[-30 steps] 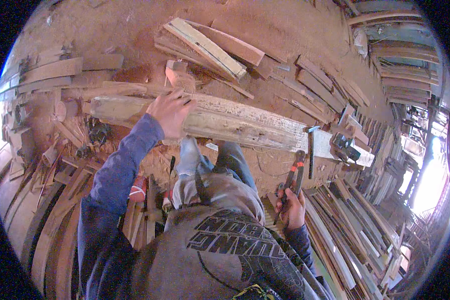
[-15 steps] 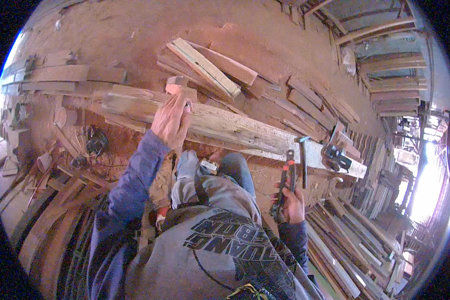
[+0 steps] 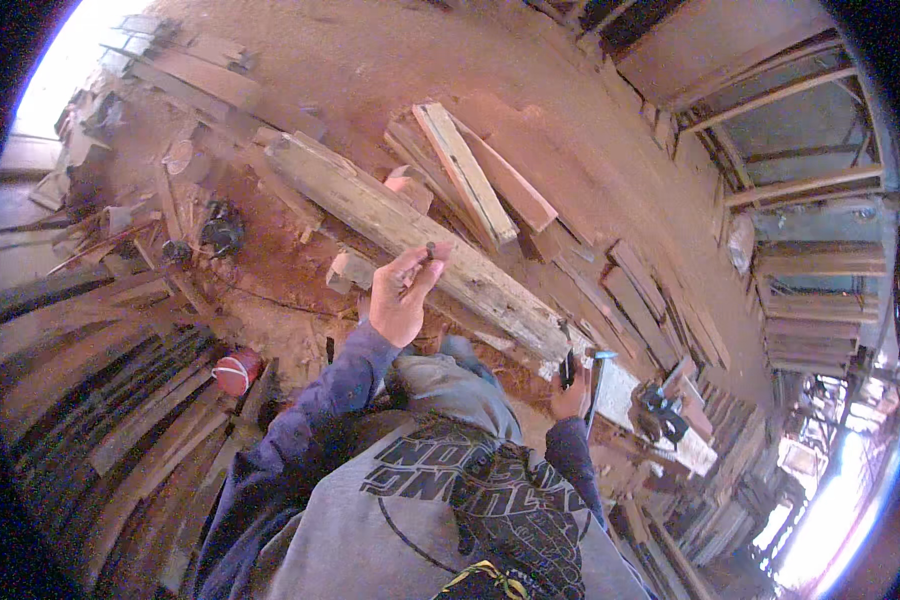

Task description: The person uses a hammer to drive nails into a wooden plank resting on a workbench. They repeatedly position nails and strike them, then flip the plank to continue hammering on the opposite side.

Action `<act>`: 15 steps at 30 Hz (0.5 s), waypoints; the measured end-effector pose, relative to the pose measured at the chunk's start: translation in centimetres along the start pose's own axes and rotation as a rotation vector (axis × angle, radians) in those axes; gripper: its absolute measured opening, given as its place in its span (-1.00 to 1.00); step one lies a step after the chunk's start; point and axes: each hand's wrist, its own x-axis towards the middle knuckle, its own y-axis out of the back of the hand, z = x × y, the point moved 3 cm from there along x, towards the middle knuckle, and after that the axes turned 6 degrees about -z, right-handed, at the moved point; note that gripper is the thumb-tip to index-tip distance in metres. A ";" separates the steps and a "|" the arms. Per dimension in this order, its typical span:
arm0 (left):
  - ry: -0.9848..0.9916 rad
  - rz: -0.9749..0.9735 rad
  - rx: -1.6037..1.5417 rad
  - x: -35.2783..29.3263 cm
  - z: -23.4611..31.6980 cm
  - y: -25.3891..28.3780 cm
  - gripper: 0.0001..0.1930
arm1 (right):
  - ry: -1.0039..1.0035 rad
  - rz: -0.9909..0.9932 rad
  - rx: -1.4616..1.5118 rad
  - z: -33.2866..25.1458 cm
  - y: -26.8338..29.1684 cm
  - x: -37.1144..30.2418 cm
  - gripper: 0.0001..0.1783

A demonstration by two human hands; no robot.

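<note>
My left hand (image 3: pixel 398 308) is raised over a long weathered timber beam (image 3: pixel 370 205). Its thumb and fingers pinch a small dark piece (image 3: pixel 431 248), too small to identify for certain. My right hand (image 3: pixel 570 400) is closed round a pair of pliers (image 3: pixel 568 370) at the beam's near edge. The tool's dark end shows; most of its handles are hidden. Just right of that hand, a hammer (image 3: pixel 597 375) with a bluish head rests against the beam. Farther along the beam sits a dark power tool (image 3: pixel 662 412).
Wood blocks (image 3: pixel 350 270) lie under and beside the beam. Loose planks (image 3: pixel 460 170) are piled beyond it. A red bucket (image 3: pixel 236 372) stands among long boards (image 3: pixel 120 470) at the left. Dark coiled gear (image 3: pixel 220 228) sits on the dirt floor.
My left hand has lifted off the beam and moved right, pinching a small dark piece. My right hand has carried the pliers up to the beam's edge. The view has turned.
</note>
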 end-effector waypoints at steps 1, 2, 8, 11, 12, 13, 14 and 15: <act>0.025 0.028 0.089 -0.1 -0.3 -0.7 -0.81 | 0.053 -0.011 -0.020 0.5 -0.3 0.6 -0.39; 0.033 0.043 0.136 0.1 -0.6 -1.4 -0.82 | 0.163 0.062 -0.089 0.7 -0.6 1.4 -0.38; -0.109 0.307 0.306 0.1 -3.0 -4.8 -0.89 | 0.320 0.196 -0.170 5.8 -2.2 3.1 -0.39; -0.201 0.373 0.515 -0.2 -3.6 -5.3 -0.90 | 0.327 0.286 -0.076 9.7 -1.5 2.3 -0.41; -0.201 0.390 0.488 -0.2 -3.9 -5.3 -0.90 | 0.269 0.321 -0.069 11.4 -0.9 1.7 -0.41; -0.201 0.408 0.460 -0.3 -4.0 -5.4 -0.90 | 0.204 0.357 -0.057 13.0 -0.4 1.2 -0.40; -0.180 0.419 0.362 -0.2 -4.3 -5.5 -0.90 | 0.175 0.359 -0.036 14.6 0.1 0.5 -0.39; -0.124 0.424 0.256 -0.2 -4.6 -5.6 -0.89 | 0.126 0.365 0.001 16.2 0.5 -0.2 -0.37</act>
